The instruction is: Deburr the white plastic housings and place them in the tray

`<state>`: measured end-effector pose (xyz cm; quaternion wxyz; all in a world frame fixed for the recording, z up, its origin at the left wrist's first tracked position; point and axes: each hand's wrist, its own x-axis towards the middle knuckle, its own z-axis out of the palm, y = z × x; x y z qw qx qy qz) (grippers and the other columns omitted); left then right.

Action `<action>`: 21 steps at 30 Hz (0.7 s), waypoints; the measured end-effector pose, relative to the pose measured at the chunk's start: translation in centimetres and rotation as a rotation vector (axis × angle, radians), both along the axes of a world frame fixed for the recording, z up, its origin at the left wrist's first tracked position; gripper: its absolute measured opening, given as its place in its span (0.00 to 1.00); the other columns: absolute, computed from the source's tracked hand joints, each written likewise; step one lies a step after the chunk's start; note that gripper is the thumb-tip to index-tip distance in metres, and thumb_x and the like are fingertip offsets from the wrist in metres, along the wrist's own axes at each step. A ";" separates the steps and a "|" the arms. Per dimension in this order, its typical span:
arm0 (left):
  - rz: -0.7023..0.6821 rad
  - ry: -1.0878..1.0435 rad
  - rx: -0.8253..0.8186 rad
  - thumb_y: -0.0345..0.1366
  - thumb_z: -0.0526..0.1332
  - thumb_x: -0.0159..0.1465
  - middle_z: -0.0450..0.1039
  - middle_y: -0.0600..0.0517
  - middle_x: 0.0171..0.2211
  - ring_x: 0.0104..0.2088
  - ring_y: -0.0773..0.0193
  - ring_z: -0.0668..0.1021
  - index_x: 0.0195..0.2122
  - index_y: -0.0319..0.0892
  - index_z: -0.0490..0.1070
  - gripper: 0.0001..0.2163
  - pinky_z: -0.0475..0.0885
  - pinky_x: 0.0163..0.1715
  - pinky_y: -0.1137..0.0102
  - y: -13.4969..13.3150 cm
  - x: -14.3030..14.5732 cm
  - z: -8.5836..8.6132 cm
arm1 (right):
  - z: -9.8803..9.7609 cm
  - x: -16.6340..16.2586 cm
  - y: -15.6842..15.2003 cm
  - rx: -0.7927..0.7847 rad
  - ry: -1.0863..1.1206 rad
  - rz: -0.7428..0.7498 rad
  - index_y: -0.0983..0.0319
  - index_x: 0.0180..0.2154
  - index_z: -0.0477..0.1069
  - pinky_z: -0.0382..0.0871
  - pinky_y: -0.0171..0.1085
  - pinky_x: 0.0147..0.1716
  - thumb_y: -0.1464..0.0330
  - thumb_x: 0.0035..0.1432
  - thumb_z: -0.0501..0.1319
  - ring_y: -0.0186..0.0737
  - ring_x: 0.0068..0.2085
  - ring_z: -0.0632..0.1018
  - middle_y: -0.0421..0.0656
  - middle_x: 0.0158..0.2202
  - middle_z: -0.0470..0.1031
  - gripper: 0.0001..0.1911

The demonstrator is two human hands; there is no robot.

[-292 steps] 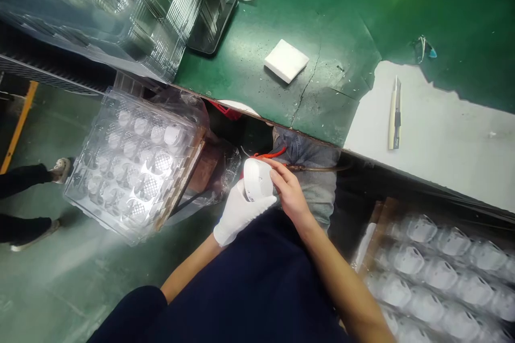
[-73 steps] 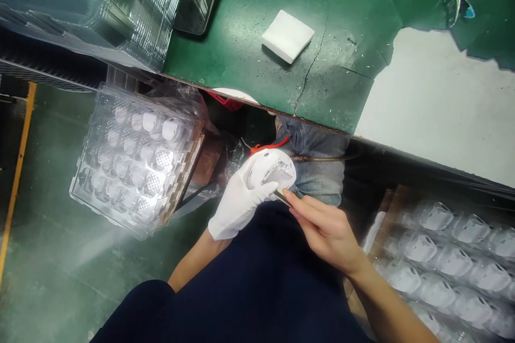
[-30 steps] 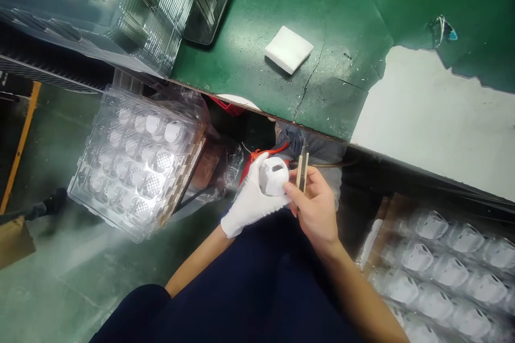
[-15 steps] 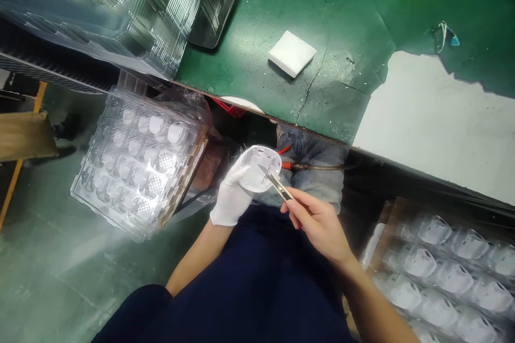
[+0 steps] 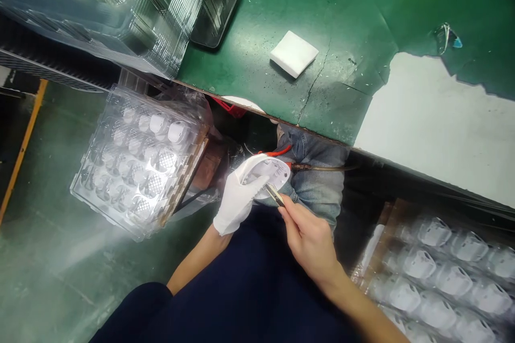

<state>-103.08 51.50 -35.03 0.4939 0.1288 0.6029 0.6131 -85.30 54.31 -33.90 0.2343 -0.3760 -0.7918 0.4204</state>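
My left hand [image 5: 237,201], in a white glove, is closed around a round white plastic housing [image 5: 269,170], held below the bench edge over my lap with its open inner side turned up. My bare right hand [image 5: 308,236] pinches a slim utility knife [image 5: 274,194], and the blade tip rests against the rim of the housing. A red-tipped hose [image 5: 317,167] runs behind the housing across my knee.
A clear blister tray [image 5: 140,158] of white parts sits on a box to the left. More trays [image 5: 442,278] with white parts lie at lower right. The green bench [image 5: 333,10] carries a white pad [image 5: 293,53], a black phone [image 5: 215,8] and stacked empty clear trays [image 5: 104,5].
The housing has tilted a little and dropped nearer my lap. The knife has shifted from across its face to its near rim, and my right hand has come closer to the glove.
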 end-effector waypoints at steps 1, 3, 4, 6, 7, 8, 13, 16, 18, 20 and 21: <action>-0.024 -0.017 -0.001 0.38 0.77 0.62 0.87 0.46 0.52 0.52 0.49 0.87 0.55 0.45 0.84 0.20 0.82 0.56 0.58 -0.1 -0.2 0.0 | 0.1 0.0 -0.2 0.045 -0.022 0.002 0.67 0.56 0.82 0.74 0.35 0.28 0.72 0.76 0.58 0.38 0.27 0.80 0.44 0.30 0.80 0.15; -0.054 -0.036 0.000 0.37 0.78 0.61 0.86 0.45 0.54 0.56 0.46 0.86 0.57 0.45 0.83 0.23 0.81 0.59 0.56 -0.1 -0.5 0.0 | 0.5 0.1 -0.1 0.042 -0.036 0.017 0.67 0.56 0.81 0.73 0.34 0.28 0.72 0.76 0.58 0.37 0.27 0.80 0.43 0.30 0.80 0.15; -0.058 -0.038 0.006 0.37 0.79 0.60 0.86 0.45 0.55 0.58 0.45 0.85 0.58 0.45 0.82 0.24 0.80 0.61 0.55 -0.1 -0.7 0.1 | 0.6 0.2 0.2 -0.007 -0.029 0.029 0.66 0.55 0.81 0.74 0.34 0.29 0.72 0.77 0.58 0.37 0.28 0.80 0.43 0.31 0.80 0.15; -0.046 -0.065 0.035 0.35 0.80 0.58 0.85 0.46 0.57 0.60 0.45 0.84 0.59 0.47 0.82 0.26 0.77 0.65 0.53 0.1 -1.0 0.3 | 0.9 0.3 1.0 -0.173 -0.007 0.048 0.64 0.53 0.81 0.74 0.33 0.30 0.70 0.77 0.58 0.36 0.29 0.80 0.42 0.31 0.81 0.14; -0.035 -0.111 0.058 0.35 0.79 0.58 0.85 0.47 0.57 0.61 0.44 0.83 0.58 0.47 0.82 0.26 0.76 0.66 0.52 0.3 -1.1 0.5 | 0.9 0.4 1.5 -0.267 -0.002 0.039 0.63 0.51 0.81 0.73 0.33 0.29 0.68 0.76 0.59 0.35 0.28 0.79 0.40 0.30 0.80 0.13; -0.025 -0.188 0.080 0.38 0.79 0.59 0.85 0.46 0.56 0.62 0.43 0.83 0.57 0.47 0.82 0.24 0.75 0.67 0.50 0.6 -1.1 0.8 | 0.9 0.5 1.9 -0.354 -0.005 0.014 0.62 0.48 0.81 0.71 0.32 0.27 0.66 0.76 0.59 0.34 0.26 0.77 0.39 0.28 0.78 0.12; -0.035 -0.647 0.099 0.63 0.66 0.67 0.82 0.40 0.61 0.72 0.35 0.73 0.58 0.42 0.81 0.31 0.65 0.74 0.42 1.3 -1.6 1.8 | 0.3 0.9 3.1 -0.610 0.021 -0.115 0.61 0.34 0.76 0.62 0.32 0.21 0.56 0.74 0.61 0.31 0.21 0.69 0.35 0.21 0.68 0.18; -0.036 -0.695 0.127 0.63 0.65 0.68 0.80 0.39 0.63 0.73 0.33 0.71 0.60 0.41 0.80 0.32 0.60 0.76 0.38 0.9 -1.7 1.4 | 0.0 1.2 3.3 -0.731 0.159 -0.038 0.61 0.39 0.77 0.67 0.31 0.24 0.57 0.74 0.61 0.32 0.24 0.73 0.38 0.26 0.75 0.16; 0.004 -0.667 0.177 0.58 0.67 0.68 0.78 0.42 0.66 0.74 0.32 0.69 0.61 0.46 0.79 0.27 0.62 0.74 0.33 0.5 -1.6 1.1 | 0.0 1.3 3.3 -0.762 0.231 0.005 0.61 0.42 0.78 0.74 0.32 0.29 0.59 0.75 0.60 0.34 0.29 0.78 0.41 0.32 0.80 0.14; 0.040 -0.610 0.228 0.50 0.71 0.64 0.74 0.46 0.69 0.76 0.31 0.66 0.63 0.52 0.77 0.26 0.65 0.70 0.28 0.2 -1.4 0.8 | 0.0 1.3 3.3 -0.693 0.242 0.015 0.60 0.43 0.80 0.77 0.33 0.35 0.62 0.75 0.60 0.35 0.33 0.80 0.42 0.35 0.81 0.12; 0.046 -0.576 0.251 0.46 0.73 0.62 0.74 0.47 0.70 0.77 0.30 0.64 0.64 0.54 0.76 0.28 0.66 0.69 0.26 0.1 -1.3 0.7 | 0.0 1.2 3.2 -0.623 0.233 0.002 0.60 0.45 0.81 0.77 0.33 0.36 0.64 0.75 0.59 0.35 0.34 0.80 0.42 0.36 0.81 0.12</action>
